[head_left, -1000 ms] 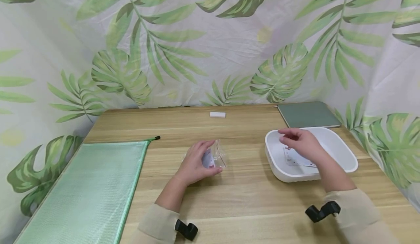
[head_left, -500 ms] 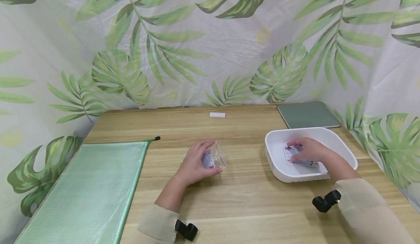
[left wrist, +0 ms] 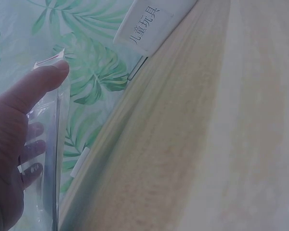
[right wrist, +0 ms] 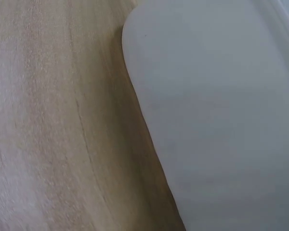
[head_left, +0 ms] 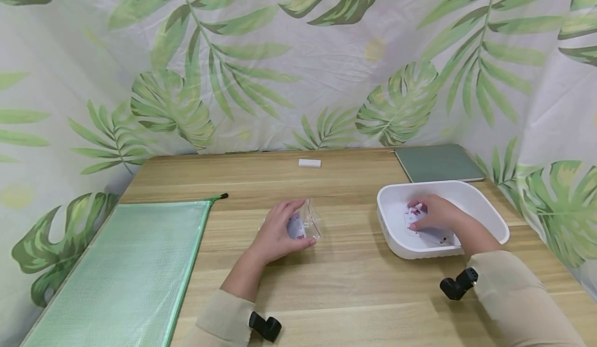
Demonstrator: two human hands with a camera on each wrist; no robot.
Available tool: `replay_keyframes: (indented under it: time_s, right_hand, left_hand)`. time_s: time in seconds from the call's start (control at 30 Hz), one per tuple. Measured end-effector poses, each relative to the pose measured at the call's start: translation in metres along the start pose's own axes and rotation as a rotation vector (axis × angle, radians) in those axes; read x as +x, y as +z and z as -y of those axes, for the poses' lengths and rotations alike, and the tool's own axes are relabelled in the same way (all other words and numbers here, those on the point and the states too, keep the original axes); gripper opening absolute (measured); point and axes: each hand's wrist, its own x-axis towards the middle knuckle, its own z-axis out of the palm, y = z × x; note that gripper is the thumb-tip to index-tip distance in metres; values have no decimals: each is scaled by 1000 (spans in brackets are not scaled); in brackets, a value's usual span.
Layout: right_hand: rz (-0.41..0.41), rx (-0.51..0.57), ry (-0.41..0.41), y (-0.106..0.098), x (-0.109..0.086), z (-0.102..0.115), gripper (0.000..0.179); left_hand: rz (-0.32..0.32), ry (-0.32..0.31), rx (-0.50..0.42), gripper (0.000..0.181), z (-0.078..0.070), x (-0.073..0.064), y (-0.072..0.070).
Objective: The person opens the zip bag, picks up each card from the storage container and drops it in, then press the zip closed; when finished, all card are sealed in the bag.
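At mid-table my left hand (head_left: 277, 235) grips a clear zip bag (head_left: 311, 220) with a pale printed card inside. In the left wrist view the thumb and fingers curl round the bag (left wrist: 50, 120), which stands on edge. My right hand (head_left: 438, 213) reaches down into a white plastic basin (head_left: 489, 217) on the right. Its thumb and fingers pinch a white playing card (head_left: 414, 215) with red marks, raised at an angle. More card surface (head_left: 438, 237) shows under the palm. The right wrist view holds only the basin's outer wall (right wrist: 207, 106) and wood; the hand is hidden there.
A green mesh zip pouch (head_left: 116, 264) lies on the left of the wooden table (head_left: 336, 295). At the back are a small white block (head_left: 310, 163) and a green notebook (head_left: 438, 163) behind the basin. A leaf-patterned cloth (head_left: 280, 67) hangs behind the table.
My right hand has lowered from above the basin onto the cards in it and now pinches one, tilting it up. The left hand and bag have stayed in place.
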Motion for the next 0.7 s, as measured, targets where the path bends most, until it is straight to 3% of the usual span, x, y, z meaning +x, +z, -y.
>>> replay_keyframes:
  time_s: [0.43,0.7]
  right_hand:
    - [-116,100,9,-16,-11,1,29]
    - [-159,221,28,-31,-21,6,27]
  left_hand:
    - [2,-11,-9,88,-1,-1,0]
    - [1,-13,-7,88,-1,0,-1]
